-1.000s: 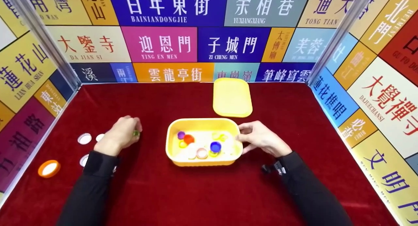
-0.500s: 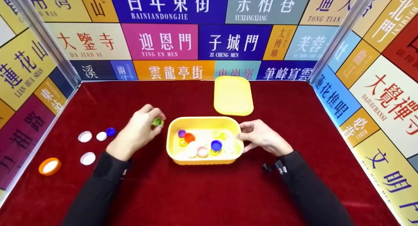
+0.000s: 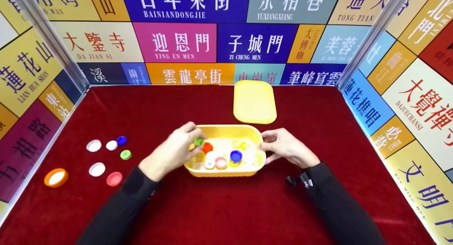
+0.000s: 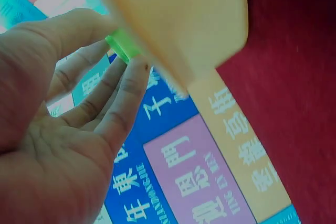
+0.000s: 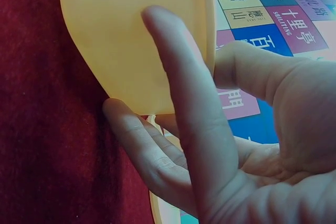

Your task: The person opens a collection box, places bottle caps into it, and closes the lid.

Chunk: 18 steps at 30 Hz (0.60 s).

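- Red velvet covers your tabletop (image 3: 219,209), and walls of coloured street-name signs close it in on three sides.
- Your left hand (image 3: 173,154) has come across from the left side of the tabletop and now hangs over the left end of the yellow tub (image 3: 226,173).
- Its fingers (image 4: 126,85) pinch a green bottle cap (image 3: 199,141) against the thumb, just above the caps inside; judging by this, the cap is close to being let go in the tub.
- Your right hand (image 3: 288,147) rests against the tub's right wall, fingers (image 5: 181,103) lying straight and slightly spread along it, steadying it.
- Inside the tub lie a red cap (image 3: 207,147), a blue cap (image 3: 235,155), a pink-rimmed cap (image 3: 221,163) and several pale or yellow ones.
- Loose caps show at the left where the hand was: white ones (image 3: 93,145), a small blue one (image 3: 121,140), another green one (image 3: 125,154), a pink one (image 3: 114,178) and an orange-rimmed lid (image 3: 56,177).
- Beyond the tub, the yellow tub lid (image 3: 254,101) lies flat.
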Tool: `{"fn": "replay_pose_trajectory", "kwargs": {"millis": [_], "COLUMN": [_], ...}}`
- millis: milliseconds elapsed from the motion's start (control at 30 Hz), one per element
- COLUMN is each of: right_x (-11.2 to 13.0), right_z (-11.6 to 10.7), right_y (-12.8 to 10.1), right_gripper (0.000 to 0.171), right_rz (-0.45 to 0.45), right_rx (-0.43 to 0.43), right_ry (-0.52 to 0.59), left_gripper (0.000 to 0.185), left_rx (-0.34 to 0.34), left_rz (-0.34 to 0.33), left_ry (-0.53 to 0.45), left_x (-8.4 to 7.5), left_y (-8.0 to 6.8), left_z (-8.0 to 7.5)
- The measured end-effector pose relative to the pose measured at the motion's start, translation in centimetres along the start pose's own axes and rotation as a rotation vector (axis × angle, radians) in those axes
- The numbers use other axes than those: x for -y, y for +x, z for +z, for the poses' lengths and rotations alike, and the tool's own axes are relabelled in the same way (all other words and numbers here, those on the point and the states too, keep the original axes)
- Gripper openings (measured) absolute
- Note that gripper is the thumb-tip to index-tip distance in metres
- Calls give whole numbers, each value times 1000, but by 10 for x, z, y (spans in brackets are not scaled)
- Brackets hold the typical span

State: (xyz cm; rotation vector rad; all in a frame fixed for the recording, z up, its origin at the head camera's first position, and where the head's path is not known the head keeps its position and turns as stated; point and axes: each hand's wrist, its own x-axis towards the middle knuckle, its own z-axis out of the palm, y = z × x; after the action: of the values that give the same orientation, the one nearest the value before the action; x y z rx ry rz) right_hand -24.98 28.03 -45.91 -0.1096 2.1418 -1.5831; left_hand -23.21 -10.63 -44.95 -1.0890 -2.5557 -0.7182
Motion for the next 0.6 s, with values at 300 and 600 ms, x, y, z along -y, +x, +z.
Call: {"fn": "replay_pose_trajectory", "kwargs": {"millis": [300, 600], "right_x": [1, 0], "right_z": [-1, -1], "right_y": [-1, 0], "right_gripper": [49, 50], "right_rz": [5, 3], "right_rx": [1, 4], "right_ry": [-4, -1], "left_gripper": [21, 22], "left_rx": [86, 82], "left_rz": [8, -4], "left_ry": [38, 76], "left_x": [-10, -11], "left_y": [-1, -2], "left_z": [12, 9]}}
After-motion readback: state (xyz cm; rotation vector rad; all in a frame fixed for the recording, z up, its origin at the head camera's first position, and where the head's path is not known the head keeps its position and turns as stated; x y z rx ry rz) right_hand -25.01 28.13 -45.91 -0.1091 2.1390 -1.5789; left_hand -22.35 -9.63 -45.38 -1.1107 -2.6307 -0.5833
